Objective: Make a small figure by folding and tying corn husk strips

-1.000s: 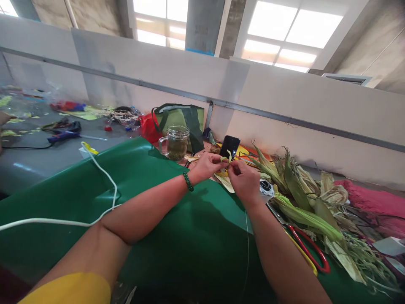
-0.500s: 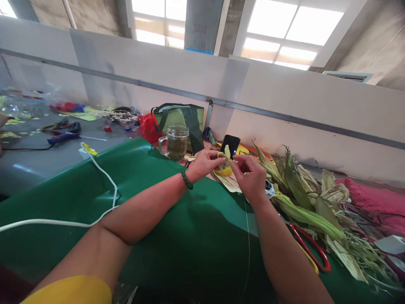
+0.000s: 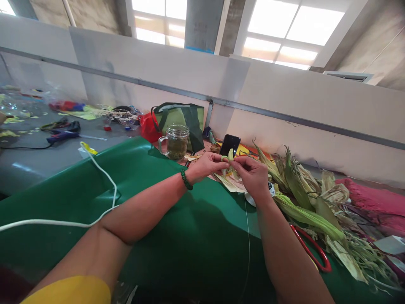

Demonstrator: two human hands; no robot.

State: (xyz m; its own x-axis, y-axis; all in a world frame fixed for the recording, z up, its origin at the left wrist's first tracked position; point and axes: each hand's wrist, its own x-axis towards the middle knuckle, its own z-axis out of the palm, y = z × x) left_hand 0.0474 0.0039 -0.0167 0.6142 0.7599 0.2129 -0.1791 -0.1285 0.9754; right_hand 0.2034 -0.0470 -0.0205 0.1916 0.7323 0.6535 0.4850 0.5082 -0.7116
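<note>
Nearest my camera, a green sheet (image 3: 196, 236) spreads across the bottom of the frame, with a red scissor handle (image 3: 327, 266) at lower right. At mid-frame I see both hands close together: the left hand (image 3: 205, 165) and the right hand (image 3: 255, 174) each pinch a pale green husk strip (image 3: 230, 155) between thumb and fingers. Corn husks (image 3: 299, 190) heap right of centre. Just behind the strip I get a dark phone (image 3: 228, 144); a glass mug (image 3: 177, 143) stands left of it, before a green bag (image 3: 196, 122).

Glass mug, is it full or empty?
Neither; the mug is partly filled: greenish-brown liquid shows through its side, stopping below the rim.
</note>
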